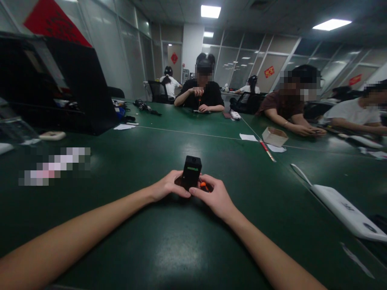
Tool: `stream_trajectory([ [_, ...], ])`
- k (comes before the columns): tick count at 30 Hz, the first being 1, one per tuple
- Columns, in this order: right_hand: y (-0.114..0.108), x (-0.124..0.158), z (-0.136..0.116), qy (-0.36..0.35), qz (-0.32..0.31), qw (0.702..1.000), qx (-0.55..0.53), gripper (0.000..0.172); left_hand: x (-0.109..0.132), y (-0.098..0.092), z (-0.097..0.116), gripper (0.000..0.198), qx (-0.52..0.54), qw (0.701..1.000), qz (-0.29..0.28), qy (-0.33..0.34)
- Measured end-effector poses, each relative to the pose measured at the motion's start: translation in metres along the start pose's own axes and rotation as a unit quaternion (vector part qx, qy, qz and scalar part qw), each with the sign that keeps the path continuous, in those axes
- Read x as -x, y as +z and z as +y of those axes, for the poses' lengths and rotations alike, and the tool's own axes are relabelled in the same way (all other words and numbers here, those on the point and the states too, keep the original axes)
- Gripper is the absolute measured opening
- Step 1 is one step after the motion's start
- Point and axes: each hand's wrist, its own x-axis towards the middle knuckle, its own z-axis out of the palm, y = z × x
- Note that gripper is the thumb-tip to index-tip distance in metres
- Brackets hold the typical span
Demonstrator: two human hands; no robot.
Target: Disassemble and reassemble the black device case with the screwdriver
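Black box [192, 173] stands up over the green table [133, 157], its low end pinched between the left hand [169, 186] and right hand [217, 197], probably so it won't wobble.

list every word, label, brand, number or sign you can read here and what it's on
None can be read with certainty:
Green marking on the black box: too small and blurred.
Dark marks on the white device at right: too blurred.
Dark characters on the large red paper at upper left: too blurred.
Yellow marks on the red wall sign: too blurred.
Red diamond further back: too small.
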Motion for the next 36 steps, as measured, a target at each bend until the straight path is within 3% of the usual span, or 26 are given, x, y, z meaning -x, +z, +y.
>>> stream_trajectory([
  [4,0.001,0.001,-0.001,0.007,-0.006,1.000,-0.010,0.022,0.001,-0.007,0.003,0.065,0.021,0.998,-0.051,-0.009],
  [8,0.007,0.002,-0.001,-0.016,-0.021,1.000,-0.010,0.024,0.001,-0.004,-0.003,0.080,0.028,0.999,-0.033,-0.006],
  [13,0.009,0.003,0.002,-0.006,-0.011,1.000,0.006,0.023,0.000,0.000,-0.009,0.068,0.024,1.000,0.006,-0.002],
  [18,0.009,0.004,0.004,-0.013,-0.016,1.000,-0.011,0.024,0.003,0.005,-0.001,0.049,-0.012,1.000,0.014,0.015],
  [23,0.010,0.004,0.002,-0.002,-0.019,0.999,-0.027,0.025,0.003,0.004,-0.006,0.047,-0.003,0.999,0.021,0.028],
  [25,0.008,0.004,0.000,0.022,-0.013,0.999,-0.040,0.030,0.001,-0.002,-0.014,0.046,0.015,0.997,0.056,0.041],
  [27,0.004,0.003,-0.001,0.054,-0.003,0.997,-0.048,0.037,-0.003,-0.009,-0.021,0.041,0.033,0.990,0.127,0.046],
  [32,-0.003,0.007,-0.004,0.089,-0.053,0.992,-0.075,0.057,-0.010,-0.021,-0.024,0.036,0.118,0.975,0.185,0.033],
  [36,0.002,0.012,-0.006,0.069,-0.094,0.993,-0.005,0.053,-0.014,-0.022,-0.021,0.035,0.158,0.961,0.224,0.028],
])
